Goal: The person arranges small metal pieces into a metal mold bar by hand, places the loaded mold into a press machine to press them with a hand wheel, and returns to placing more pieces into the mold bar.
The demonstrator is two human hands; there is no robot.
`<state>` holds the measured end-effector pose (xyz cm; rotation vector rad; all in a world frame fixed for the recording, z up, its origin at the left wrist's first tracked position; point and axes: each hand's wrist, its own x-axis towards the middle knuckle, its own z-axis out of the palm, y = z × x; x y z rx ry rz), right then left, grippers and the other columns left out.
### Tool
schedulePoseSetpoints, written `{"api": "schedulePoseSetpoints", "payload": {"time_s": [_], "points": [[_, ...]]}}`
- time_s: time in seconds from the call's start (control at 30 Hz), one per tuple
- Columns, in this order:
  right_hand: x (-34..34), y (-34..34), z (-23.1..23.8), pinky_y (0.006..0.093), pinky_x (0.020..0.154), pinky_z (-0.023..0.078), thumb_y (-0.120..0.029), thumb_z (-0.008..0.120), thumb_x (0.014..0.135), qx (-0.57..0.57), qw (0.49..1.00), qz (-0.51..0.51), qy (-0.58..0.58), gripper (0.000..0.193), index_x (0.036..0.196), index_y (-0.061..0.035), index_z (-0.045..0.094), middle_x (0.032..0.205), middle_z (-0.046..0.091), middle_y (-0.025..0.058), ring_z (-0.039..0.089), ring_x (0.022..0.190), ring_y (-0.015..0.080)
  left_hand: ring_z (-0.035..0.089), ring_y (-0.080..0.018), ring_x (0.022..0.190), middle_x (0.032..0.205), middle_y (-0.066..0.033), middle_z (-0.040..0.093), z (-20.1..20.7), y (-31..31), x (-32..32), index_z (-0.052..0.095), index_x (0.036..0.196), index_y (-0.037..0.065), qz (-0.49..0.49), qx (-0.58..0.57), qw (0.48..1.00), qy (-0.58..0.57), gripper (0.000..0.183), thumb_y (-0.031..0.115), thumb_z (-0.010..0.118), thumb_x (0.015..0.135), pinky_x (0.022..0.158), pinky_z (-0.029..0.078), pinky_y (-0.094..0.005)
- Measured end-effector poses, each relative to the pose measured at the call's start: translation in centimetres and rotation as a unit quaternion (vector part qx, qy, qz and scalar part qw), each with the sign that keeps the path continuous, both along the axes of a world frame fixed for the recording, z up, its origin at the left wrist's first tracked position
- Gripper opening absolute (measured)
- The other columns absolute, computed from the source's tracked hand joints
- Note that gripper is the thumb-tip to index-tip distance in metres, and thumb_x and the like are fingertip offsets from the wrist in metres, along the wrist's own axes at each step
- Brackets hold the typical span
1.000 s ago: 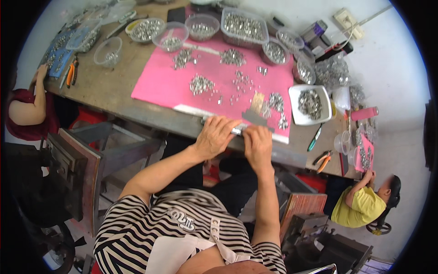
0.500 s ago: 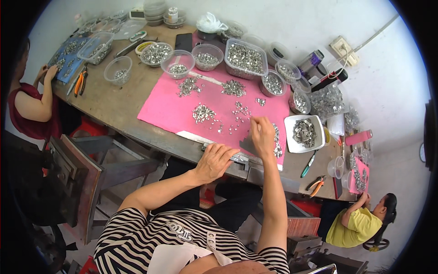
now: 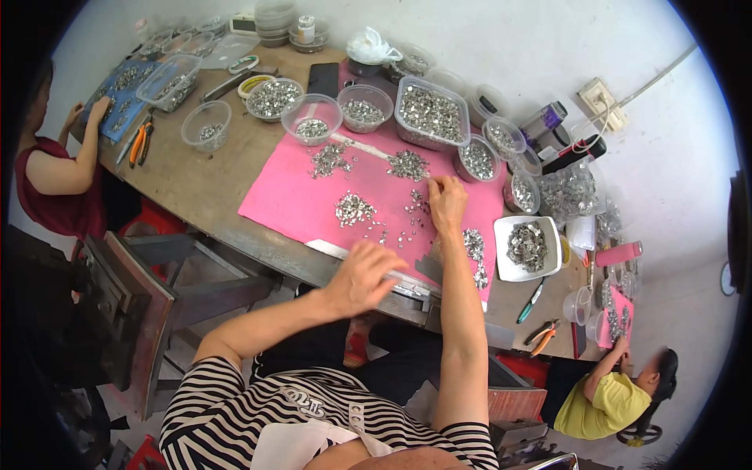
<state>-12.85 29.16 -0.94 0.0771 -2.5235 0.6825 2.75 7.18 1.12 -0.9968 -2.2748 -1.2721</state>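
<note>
My right hand (image 3: 448, 204) reaches over the pink cloth (image 3: 301, 184). Its thumb and fingers are pinched together near a pile of small shiny silver pieces (image 3: 408, 164); anything between the fingertips is too small to make out. Loose pieces (image 3: 415, 204) lie just left of that wrist. At the table's front edge my left hand (image 3: 363, 280) is raised with bent fingers, smeared by motion. More heaps of pieces lie on the cloth, one in the middle (image 3: 354, 209), one farther back (image 3: 329, 160) and one right of my right forearm (image 3: 474, 244).
Plastic tubs of silver pieces, including a large rectangular one (image 3: 432, 112), line the cloth's far side. A white square bowl (image 3: 529, 248) stands right, near a green-handled tool (image 3: 531, 301) and orange pliers (image 3: 542, 336). People work at left (image 3: 59, 176) and right (image 3: 607, 395).
My right hand has moved farther back across the cloth, toward the far pile. My left hand has shifted slightly nearer to me, off the table edge. The whole view has tilted slightly.
</note>
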Motion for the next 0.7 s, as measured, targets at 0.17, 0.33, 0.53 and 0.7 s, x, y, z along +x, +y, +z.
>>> {"api": "schedulePoseSetpoints", "payload": {"time_s": [0.17,0.33,0.53,0.7], "points": [[7.4,-1.2,4.8,0.0448,0.07,0.051,-0.018,0.067,0.087,-0.094,0.984,0.077,-0.128,0.021,0.084,0.0016,0.072,0.077,0.069,0.0179,0.067,0.072,0.0343,0.059,-0.028,0.091,0.09,-0.0072,0.066,-0.8,-2.1,-11.0,0.068,0.095,0.012,0.105,-0.026,0.993,0.041,0.008,0.014,0.067,0.088,0.089,0.04,-0.0445],[14.3,-1.7,3.5,0.043,0.072,0.049,-0.017,0.073,0.084,-0.064,0.965,0.128,-0.221,0.017,0.08,-0.0007,0.071,0.076,0.069,0.0137,0.065,0.072,0.0316,0.063,-0.0318,0.091,0.089,-0.0114,0.068,-1.9,-5.0,-17.9,0.07,0.092,0.007,0.172,-0.044,0.983,0.051,0.006,0.011,0.067,0.087,0.084,0.045,-0.0449],[16.1,-1.7,2.2,0.0423,0.079,0.04,-0.015,0.074,0.083,-0.006,0.986,0.09,-0.143,0.012,0.084,-0.0052,0.068,0.08,0.066,0.0094,0.061,0.083,0.028,0.064,-0.0342,0.092,0.089,-0.0156,0.067,-1.8,-6.3,-19.2,0.07,0.092,0.001,0.168,-0.113,0.979,0.027,0.011,0.009,0.07,0.085,0.085,0.051,-0.0449],[16.3,-1.3,2.7,0.0439,0.079,0.041,-0.014,0.074,0.084,0.055,0.987,0.089,-0.119,0.011,0.084,-0.0042,0.068,0.082,0.066,0.0108,0.062,0.085,0.0316,0.065,-0.0374,0.097,0.096,-0.0202,0.068,-2.1,-6.0,-19.2,0.071,0.085,0.0,0.238,-0.215,0.946,0.057,0.01,0.006,0.066,0.08,0.088,0.05,-0.0476]]}}
